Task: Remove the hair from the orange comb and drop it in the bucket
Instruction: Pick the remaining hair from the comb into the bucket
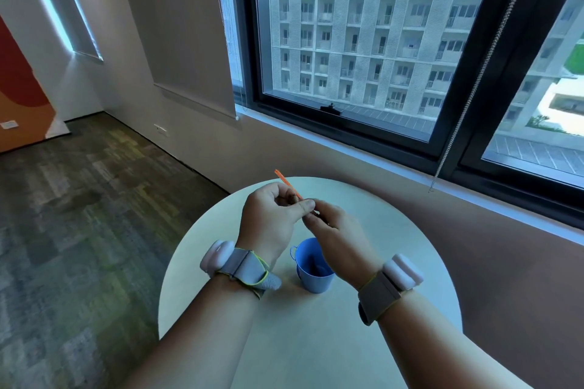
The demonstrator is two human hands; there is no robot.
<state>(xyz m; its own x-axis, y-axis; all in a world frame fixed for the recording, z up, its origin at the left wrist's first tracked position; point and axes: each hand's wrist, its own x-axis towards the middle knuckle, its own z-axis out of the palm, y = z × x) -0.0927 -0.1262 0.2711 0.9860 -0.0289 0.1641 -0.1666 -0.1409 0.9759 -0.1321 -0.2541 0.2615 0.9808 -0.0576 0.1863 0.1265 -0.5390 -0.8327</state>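
Looking down past our two forearms, we take the round pale table (363, 341) as our landmark and place everything else by it. Both arms reach in over its near edge, each wrist wrapped in a grey band carrying a white pod: the left wristband (235, 265) and the right wristband (390, 283). Near the table's middle, between the two wrists, stands the small blue bucket (313, 267), upright on the tabletop, its open mouth towards us and something dark at the bottom that we cannot make out. Above the bucket and a little farther across the table, our hands meet in the air. The left hand (271, 219) has its fingers curled and its thumb pressed forward, gripping the orange comb (289, 185), whose thin free end sticks up and away to the left, beyond the table's far edge. The right hand (339, 240) touches the left at the fingertips, its fingers drawn in to a narrow pinch at the comb's near end, where a small dark tuft of hair (316, 214) shows; we cannot tell how much of it is between the fingers. Beyond the table's far side runs a pale sill under the dark-framed window (347, 50), a bead chain (480, 73) hanging to the right. Left of the table lies the grey patterned carpet (79, 215).
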